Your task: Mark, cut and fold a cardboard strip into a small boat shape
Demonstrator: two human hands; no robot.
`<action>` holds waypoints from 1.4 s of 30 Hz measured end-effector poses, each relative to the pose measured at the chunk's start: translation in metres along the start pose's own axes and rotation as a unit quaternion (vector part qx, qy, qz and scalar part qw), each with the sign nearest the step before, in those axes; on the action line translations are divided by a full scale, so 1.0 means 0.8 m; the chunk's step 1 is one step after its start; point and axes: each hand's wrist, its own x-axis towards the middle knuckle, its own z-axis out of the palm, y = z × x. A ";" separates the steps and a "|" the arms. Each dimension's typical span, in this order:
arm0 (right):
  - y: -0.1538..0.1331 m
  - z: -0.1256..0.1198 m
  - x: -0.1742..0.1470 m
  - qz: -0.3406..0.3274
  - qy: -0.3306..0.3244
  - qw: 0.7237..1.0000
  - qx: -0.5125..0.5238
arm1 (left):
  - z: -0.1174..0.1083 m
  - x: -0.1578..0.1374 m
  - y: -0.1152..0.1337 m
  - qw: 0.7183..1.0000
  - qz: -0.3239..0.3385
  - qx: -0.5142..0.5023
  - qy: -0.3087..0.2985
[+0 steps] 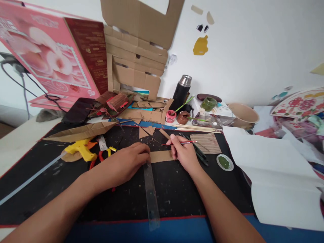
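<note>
My right hand (186, 153) is closed around a thin red pencil (186, 142), its tip pointing left. Its lower fingers rest by the right end of a brown cardboard strip (160, 156) lying flat on the black mat. At the strip's left end, my left hand (134, 158) is closed with bent fingers on the upper end of a clear ruler (152, 199). The ruler runs down across the mat past its red front edge. The left fingers cover where ruler and strip meet.
Left of my left hand lie a yellow glue gun (82, 149) and scissors (107, 153). Cardboard scraps (147, 131), corrugated cardboard (206, 143) and a lid of green paint (224, 162) are around the strip. Behind stand paint jars (183, 117) and a black flask (181, 92). White paper (273, 175) lies right.
</note>
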 end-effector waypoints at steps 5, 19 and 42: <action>0.000 0.000 0.000 -0.002 -0.002 1.000 0.002 | 0.008 -0.012 0.000 0.998 0.012 0.060 0.021; -0.009 0.009 -0.010 -0.025 -0.007 0.999 -0.031 | 0.036 -0.036 -0.016 0.977 0.084 0.160 0.109; -0.008 0.021 -0.018 -0.014 -0.077 0.997 -0.005 | 0.033 -0.038 -0.019 0.991 0.072 0.059 0.097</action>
